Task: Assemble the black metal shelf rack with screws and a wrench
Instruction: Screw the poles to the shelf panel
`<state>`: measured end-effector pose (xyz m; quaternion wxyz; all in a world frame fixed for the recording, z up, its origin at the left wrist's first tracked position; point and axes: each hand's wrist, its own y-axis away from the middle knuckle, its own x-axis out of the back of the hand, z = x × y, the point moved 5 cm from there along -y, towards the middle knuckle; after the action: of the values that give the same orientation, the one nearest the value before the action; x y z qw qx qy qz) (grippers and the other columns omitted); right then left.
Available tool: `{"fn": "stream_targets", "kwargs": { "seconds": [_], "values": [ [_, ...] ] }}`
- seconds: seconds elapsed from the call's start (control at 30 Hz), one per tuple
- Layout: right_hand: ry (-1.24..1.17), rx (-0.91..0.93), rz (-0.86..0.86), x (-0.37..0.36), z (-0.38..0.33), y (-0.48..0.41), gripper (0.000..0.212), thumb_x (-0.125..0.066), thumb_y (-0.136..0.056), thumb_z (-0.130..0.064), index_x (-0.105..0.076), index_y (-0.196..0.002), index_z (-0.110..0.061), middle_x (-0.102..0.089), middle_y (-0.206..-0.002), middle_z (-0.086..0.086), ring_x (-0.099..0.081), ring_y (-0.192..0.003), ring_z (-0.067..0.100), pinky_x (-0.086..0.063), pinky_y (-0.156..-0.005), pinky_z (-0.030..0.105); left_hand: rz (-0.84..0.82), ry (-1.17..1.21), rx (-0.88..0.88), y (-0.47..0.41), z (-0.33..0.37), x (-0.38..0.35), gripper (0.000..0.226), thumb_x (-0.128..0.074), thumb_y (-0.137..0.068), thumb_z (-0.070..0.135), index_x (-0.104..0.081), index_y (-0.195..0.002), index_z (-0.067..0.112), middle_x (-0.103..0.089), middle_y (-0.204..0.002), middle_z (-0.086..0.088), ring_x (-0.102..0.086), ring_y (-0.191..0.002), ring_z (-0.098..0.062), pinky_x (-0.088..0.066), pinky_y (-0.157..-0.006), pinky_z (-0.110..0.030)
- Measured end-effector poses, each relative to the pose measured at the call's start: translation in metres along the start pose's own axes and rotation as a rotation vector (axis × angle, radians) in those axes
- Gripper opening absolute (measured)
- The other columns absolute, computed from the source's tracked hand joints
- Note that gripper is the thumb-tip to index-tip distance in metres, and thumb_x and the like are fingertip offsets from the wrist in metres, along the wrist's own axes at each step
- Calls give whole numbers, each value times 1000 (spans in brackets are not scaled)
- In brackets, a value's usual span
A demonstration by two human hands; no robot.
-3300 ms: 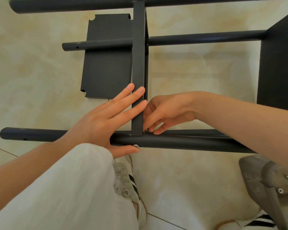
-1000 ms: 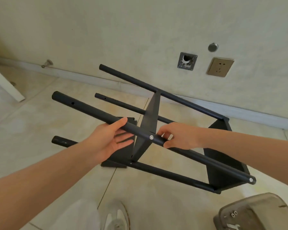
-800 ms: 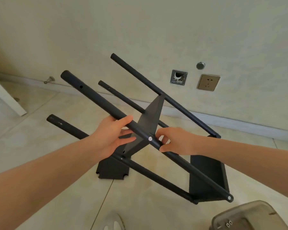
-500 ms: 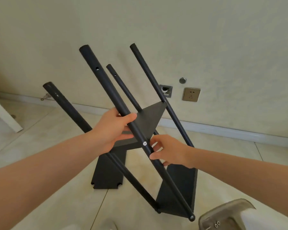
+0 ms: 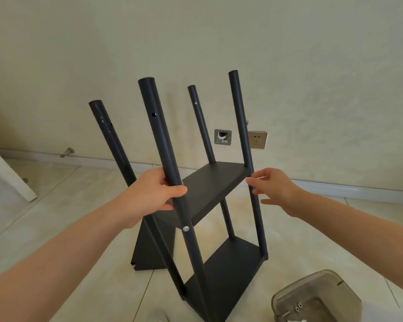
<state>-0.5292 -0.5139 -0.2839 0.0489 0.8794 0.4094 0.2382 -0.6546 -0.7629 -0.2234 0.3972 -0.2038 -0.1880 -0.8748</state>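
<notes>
You've swung the shelf rack [image 5: 221,273] up off its side within the last second, and it now stands close to upright on the floor [image 5: 296,231]. Your left hand [image 5: 149,194] wraps the near post [image 5: 159,129] above the middle shelf [image 5: 215,182], while your right hand [image 5: 275,189] has let go, fingers loosely spread just beside the right post [image 5: 240,117]. With two shelves fixed, I'd judge the loose panel [image 5: 147,249] lying behind goes on next.

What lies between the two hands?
In the head view, the flat black metal upper shelf lies between the left hand and the right hand.
</notes>
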Motion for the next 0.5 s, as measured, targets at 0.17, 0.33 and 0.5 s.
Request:
{"fn": "stream_targets", "kwargs": {
  "seconds": [0.17,0.33,0.5],
  "values": [
    [4,-35,144,30,6,-10,54,-64,-95,-29,-36,-139,-16,-53,-127,9,-56,-111,29,-53,-89,42,-20,-79,-51,4,8,10,15,-70,-93,18,-61,-104,22,-67,-104,4,-70,-90,-11,-59,-66,-19],
    [50,4,138,36,5,-11,55,-60,-97,-20,-32,-145,-14,-51,-136,11,-53,-111,26,-48,-101,44,6,-198,-113,6,12,14,16,-71,-92,20,-59,-102,25,-68,-101,0,-69,-94,-16,-61,-84,-37],
    [28,21,153,42,11,-11,51,-57,-97,-8,-34,-143,-14,-51,-117,2,-51,-103,22,-48,-87,37,58,-215,-152,6,16,15,23,-70,-92,20,-53,-105,28,-67,-105,1,-68,-95,-18,-58,-92,-44]
  ]
}}
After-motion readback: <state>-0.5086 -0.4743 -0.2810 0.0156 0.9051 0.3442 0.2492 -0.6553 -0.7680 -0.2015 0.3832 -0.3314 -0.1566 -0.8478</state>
